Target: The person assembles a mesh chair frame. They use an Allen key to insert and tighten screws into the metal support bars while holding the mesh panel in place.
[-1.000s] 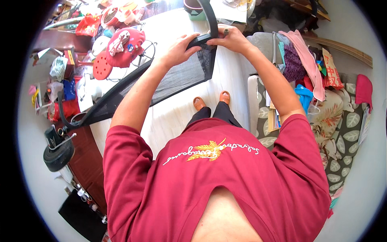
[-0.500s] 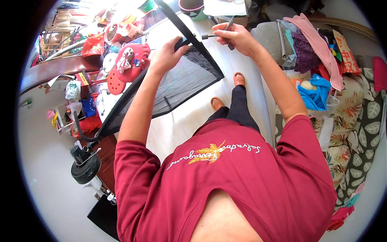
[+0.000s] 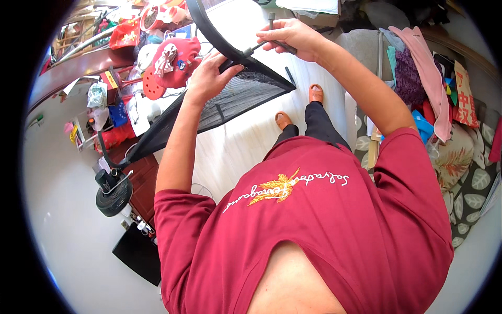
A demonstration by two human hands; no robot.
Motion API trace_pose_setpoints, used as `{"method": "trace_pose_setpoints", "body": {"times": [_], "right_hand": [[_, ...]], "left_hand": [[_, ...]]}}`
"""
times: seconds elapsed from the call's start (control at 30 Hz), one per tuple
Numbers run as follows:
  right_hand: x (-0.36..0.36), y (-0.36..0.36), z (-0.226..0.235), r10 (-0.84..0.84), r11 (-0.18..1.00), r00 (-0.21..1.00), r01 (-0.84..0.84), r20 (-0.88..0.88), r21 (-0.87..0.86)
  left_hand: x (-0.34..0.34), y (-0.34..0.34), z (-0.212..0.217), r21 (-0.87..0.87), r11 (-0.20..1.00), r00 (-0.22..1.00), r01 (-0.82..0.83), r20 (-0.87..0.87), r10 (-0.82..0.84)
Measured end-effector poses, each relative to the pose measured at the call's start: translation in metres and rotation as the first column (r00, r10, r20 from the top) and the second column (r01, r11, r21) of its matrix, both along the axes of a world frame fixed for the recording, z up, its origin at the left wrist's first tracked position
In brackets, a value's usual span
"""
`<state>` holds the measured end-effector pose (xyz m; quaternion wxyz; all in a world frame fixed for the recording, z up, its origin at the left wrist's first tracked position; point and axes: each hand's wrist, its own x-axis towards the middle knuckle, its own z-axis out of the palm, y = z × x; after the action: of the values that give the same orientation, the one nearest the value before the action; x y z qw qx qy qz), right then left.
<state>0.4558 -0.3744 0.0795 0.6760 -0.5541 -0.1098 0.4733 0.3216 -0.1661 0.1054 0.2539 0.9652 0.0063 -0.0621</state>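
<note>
A black mesh panel in a dark frame point(image 3: 209, 115) stands slanted ahead of me, with a curved black bar point(image 3: 209, 26) rising from its upper corner. My left hand point(image 3: 206, 78) is closed round the frame close to where this bar joins it. In the fingers of my right hand point(image 3: 295, 37) is a black T-shaped hand tool point(image 3: 285, 47). Its thin shaft points left, and the tip meets the joint of bar and frame. A fastener there is too small to make out. The panel's lower left end has another curved bar point(image 3: 104, 149).
A cluttered table point(image 3: 94, 57) with a red bag point(image 3: 180, 63) lies left, above a black fan point(image 3: 114, 193). Right, a leaf-patterned sofa point(image 3: 470, 209) holds clothes, including a pink garment point(image 3: 429, 78). Pale floor point(image 3: 251, 125) and my brown slippers point(image 3: 283, 120) show below the panel.
My right hand has shifted slightly up and left, turning the tool so its shaft slants down to the joint. My left hand has moved slightly down and left, still on the frame.
</note>
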Motion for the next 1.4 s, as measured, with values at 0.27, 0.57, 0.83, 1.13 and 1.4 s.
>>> {"method": "trace_pose_setpoints", "body": {"times": [0.27,0.57,0.83,1.13,1.4], "right_hand": [[-0.003,0.007,0.0,0.192,0.962,0.974,-0.163,0.119,-0.221],[-0.004,0.012,0.02,0.33,0.885,0.892,-0.407,-0.31,-0.227],[-0.011,0.004,0.0,0.356,0.916,0.934,-0.342,0.031,-0.21],[-0.002,0.01,-0.008,0.347,0.934,0.907,-0.31,0.24,-0.179],[0.007,0.016,-0.008,0.395,0.903,0.905,-0.35,0.159,-0.251]], "left_hand": [[0.003,-0.003,0.008,-0.069,0.991,0.957,-0.111,-0.276,0.088],[-0.002,-0.01,0.012,-0.017,0.997,0.968,-0.08,-0.239,0.073],[-0.01,-0.015,0.004,-0.037,0.999,0.997,-0.01,-0.081,0.007],[-0.002,-0.013,0.005,0.018,0.999,0.999,-0.033,-0.013,0.034],[0.007,-0.01,0.008,0.061,0.998,0.999,-0.028,0.022,0.027]]}}
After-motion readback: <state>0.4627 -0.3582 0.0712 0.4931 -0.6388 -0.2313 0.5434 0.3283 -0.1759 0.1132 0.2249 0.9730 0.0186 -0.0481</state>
